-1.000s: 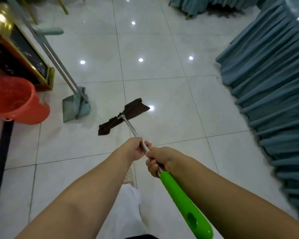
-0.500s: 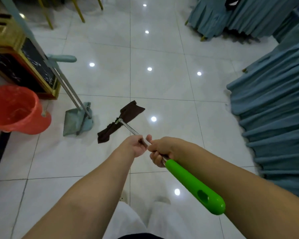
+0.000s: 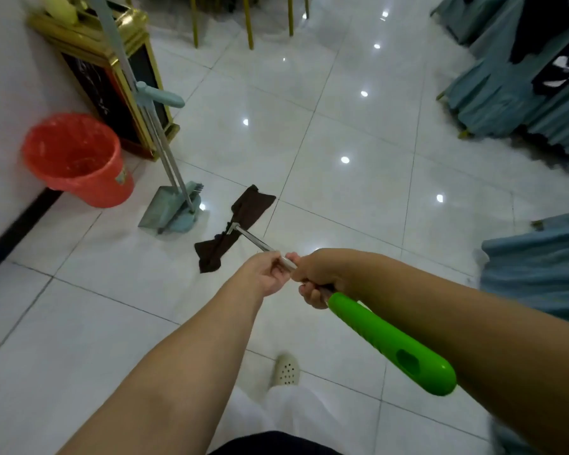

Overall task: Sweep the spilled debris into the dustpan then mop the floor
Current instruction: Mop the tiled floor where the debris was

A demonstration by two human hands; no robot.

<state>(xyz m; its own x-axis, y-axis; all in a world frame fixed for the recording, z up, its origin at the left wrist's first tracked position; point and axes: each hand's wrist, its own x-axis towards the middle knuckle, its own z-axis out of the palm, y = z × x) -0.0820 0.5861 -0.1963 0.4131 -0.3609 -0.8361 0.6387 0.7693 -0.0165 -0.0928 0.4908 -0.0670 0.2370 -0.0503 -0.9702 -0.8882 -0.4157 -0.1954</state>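
Both hands wrap the mop [image 3: 257, 242] shaft mid-frame: left hand [image 3: 267, 272] curled ahead, right hand [image 3: 321, 276] just above the green handle. The dark mop cloth lies on the floor [image 3: 342, 205], near the dustpan [image 3: 165, 210] and red bucket [image 3: 79, 159] at left.

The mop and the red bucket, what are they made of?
Mop: the head looks like dark brown cloth, limp and creased on the floor; the pole shines silver like metal; the green grip is glossy, probably plastic. Both the left hand and the right hand hold the pole. Bucket: likely plastic, with a thin crinkly red liner over its rim.
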